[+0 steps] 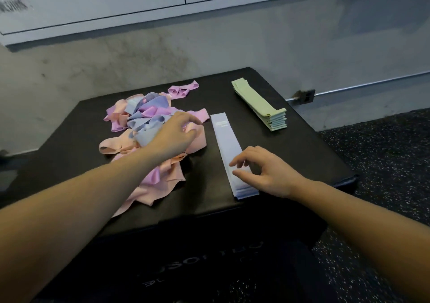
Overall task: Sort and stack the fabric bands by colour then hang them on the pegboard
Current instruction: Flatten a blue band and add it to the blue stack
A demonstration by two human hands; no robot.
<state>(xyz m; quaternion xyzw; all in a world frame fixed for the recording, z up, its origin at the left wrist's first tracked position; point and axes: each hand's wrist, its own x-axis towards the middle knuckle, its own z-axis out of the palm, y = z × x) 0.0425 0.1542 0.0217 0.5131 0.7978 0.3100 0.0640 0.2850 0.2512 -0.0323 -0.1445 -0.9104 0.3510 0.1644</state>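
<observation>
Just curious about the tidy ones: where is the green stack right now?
In the head view, the green stack lies at the black table's far right, beyond the blue stack.

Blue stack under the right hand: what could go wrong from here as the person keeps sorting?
1. The left hand grips a blue band tangled in the mixed pile; pulling may drag pink or peach bands along.
2. The blue stack lies close beside the pile, so dragged bands could knock it askew.
3. The right hand touches only the stack's near end; the far end may fan out.
</observation>
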